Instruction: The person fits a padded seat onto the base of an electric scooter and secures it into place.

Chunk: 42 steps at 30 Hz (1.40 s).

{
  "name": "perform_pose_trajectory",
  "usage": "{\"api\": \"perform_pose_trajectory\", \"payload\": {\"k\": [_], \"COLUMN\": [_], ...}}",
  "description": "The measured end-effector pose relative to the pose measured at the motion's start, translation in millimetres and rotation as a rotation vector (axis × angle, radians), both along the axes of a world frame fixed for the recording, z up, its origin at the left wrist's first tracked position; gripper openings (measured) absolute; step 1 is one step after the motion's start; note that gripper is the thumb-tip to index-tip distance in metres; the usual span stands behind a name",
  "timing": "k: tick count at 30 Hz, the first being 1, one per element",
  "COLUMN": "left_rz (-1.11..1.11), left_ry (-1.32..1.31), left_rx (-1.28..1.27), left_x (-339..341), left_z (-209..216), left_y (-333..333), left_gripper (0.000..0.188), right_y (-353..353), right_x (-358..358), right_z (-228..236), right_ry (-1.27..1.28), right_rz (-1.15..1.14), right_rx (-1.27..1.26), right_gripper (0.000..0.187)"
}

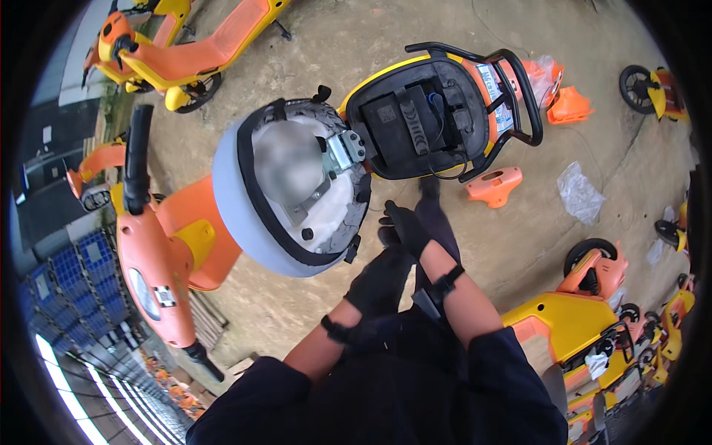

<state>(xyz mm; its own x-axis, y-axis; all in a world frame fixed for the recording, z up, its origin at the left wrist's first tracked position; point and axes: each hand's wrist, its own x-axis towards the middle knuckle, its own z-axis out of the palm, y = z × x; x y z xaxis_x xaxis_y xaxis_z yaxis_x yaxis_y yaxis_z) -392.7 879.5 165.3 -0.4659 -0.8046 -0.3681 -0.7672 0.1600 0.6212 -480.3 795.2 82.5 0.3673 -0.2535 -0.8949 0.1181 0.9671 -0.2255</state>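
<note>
In front of me an orange and yellow scooter stands with its light grey seat (245, 215) tipped open toward the handlebar, the underside up. A metal hinge (343, 150) joins the seat to the black storage compartment (467, 119). Inside the compartment lies a black battery (389, 122) with a ribbed handle and cables beside it. My black-gloved right hand (408, 228) is near the seat's edge, fingers stretched out, holding nothing I can see. Just below it is my gloved left hand (382, 280), close to or touching the right; its fingertips are hard to make out.
A black rear rack (530, 96) sticks out behind the compartment. On the floor lie an orange cover piece (495, 185), another orange part (569, 106) and clear plastic wrap (578, 193). A scooter (567, 319) stands at my right; others are at far left. Blue crates (78, 271) are stacked left.
</note>
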Motion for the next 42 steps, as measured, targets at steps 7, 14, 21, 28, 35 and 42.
{"api": "perform_pose_trajectory", "payload": {"k": [7, 14, 21, 28, 35, 42], "left_rz": [0.042, -0.285, -0.569, -0.432, -0.484, -0.690], "left_ry": [0.110, -0.556, -0.923, -0.716, -0.597, -0.636], "left_rx": [0.343, 0.113, 1.062, 1.171, 0.926, 0.833], "left_x": [-5, 20, 137, 123, 133, 138], "left_z": [205, 148, -32, -55, -59, -65], "left_y": [-149, -357, -406, -384, -392, -392], "left_gripper": [0.033, 0.024, 0.052, 0.038, 0.047, 0.036], "right_y": [-22, 46, -61, 3, -11, -9], "right_x": [59, 86, 67, 81, 62, 58], "right_z": [-32, -141, -23, -79, -72, -64], "right_ry": [-0.489, 0.517, 0.267, 0.537, 0.384, -0.173], "right_rz": [-0.399, 0.525, 0.529, 0.431, 0.462, 0.095], "right_rx": [0.287, -0.776, -0.592, -0.829, -0.979, -0.188], "right_gripper": [0.021, 0.029, 0.037, 0.043, 0.040, 0.034]}}
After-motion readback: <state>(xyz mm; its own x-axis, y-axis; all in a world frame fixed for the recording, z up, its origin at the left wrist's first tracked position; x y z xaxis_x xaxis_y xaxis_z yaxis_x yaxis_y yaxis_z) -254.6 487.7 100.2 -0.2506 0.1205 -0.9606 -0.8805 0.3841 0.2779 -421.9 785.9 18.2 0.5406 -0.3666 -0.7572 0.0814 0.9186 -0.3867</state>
